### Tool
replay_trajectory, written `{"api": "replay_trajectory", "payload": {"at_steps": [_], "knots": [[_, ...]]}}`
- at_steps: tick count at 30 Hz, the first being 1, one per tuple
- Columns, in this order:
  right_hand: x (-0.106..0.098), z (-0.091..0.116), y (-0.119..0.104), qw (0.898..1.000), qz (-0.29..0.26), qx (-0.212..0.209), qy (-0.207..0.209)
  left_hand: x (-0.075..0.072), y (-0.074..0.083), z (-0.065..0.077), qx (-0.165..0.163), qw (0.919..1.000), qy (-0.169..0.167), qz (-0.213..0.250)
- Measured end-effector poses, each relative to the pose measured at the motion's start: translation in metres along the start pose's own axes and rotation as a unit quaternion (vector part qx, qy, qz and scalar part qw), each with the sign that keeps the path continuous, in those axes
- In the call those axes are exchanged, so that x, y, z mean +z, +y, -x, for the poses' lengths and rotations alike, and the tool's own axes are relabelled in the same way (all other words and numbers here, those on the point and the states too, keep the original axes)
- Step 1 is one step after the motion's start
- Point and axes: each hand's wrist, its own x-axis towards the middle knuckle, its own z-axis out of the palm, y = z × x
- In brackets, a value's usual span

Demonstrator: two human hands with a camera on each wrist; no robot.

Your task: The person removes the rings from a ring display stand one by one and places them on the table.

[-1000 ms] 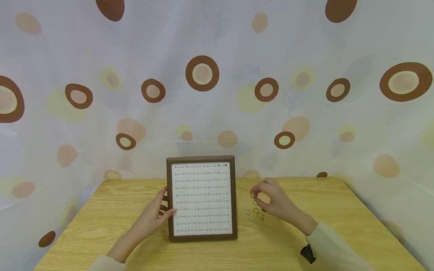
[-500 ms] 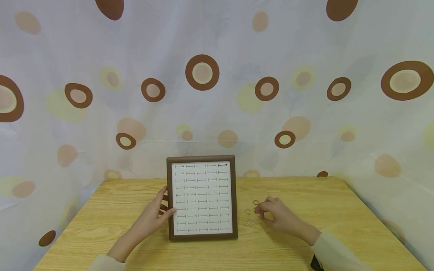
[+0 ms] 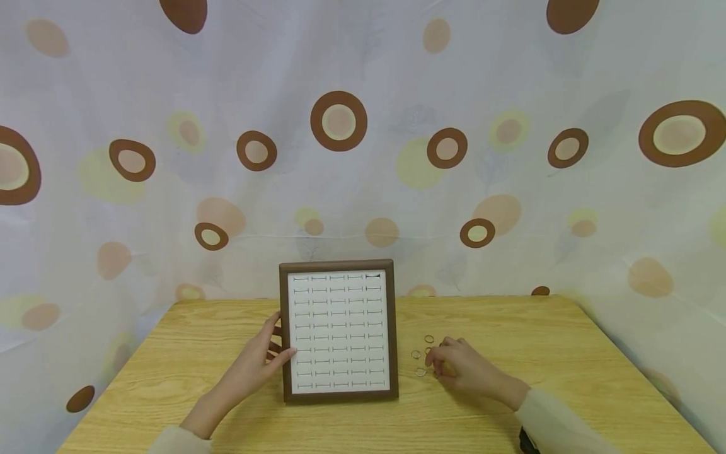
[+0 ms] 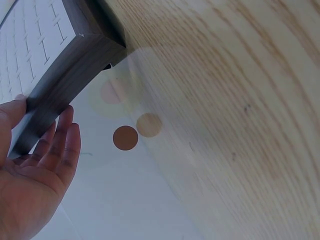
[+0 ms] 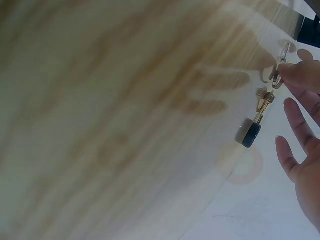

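Note:
A ring display board [image 3: 339, 328] with a brown wooden frame and white slotted face stands up on the table. My left hand [image 3: 249, 369] holds its left edge, thumb on the front and fingers behind, also seen in the left wrist view beside the dark frame [image 4: 65, 70]. Right of the board my right hand [image 3: 473, 372] is low over several small rings. In the right wrist view its thumb pinches a ring [image 5: 276, 77]; the index finger is mostly hidden. Gold rings [image 5: 262, 96] and a ring with a black top [image 5: 251, 135] lie close by.
Loose rings, such as one ring [image 3: 429, 339] and another ring [image 3: 421, 372], lie between the board and my right hand. The wooden table [image 3: 539, 334] ends at a patterned cloth backdrop [image 3: 363, 189] behind and at the sides.
My right hand has come down from the far side of the rings toward the nearer ones, then shifted slightly. My left hand and the ring display board stay in place.

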Motion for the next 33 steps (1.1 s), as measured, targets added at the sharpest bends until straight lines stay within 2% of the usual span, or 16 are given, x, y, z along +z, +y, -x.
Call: {"api": "replay_trajectory", "payload": {"at_steps": [10,16,23,28,33], "knots": [[0.002,-0.001,0.002,1.000,-0.003,0.004,-0.022,0.000,-0.001,-0.001,0.002,1.0000,0.001,0.000],[0.001,0.000,0.002,1.000,-0.004,-0.004,-0.020,0.001,-0.002,-0.001,0.003,1.0000,0.002,0.000],[-0.014,-0.003,-0.004,1.000,-0.017,0.020,-0.017,0.000,-0.002,-0.002,0.002,1.0000,0.001,0.006],[-0.032,0.001,-0.006,0.998,-0.006,0.048,0.031,-0.001,-0.003,-0.001,0.000,1.0000,-0.005,0.005],[-0.052,0.010,-0.006,0.988,0.068,0.072,0.118,-0.009,-0.002,0.003,0.012,0.9998,-0.014,-0.004]]}}
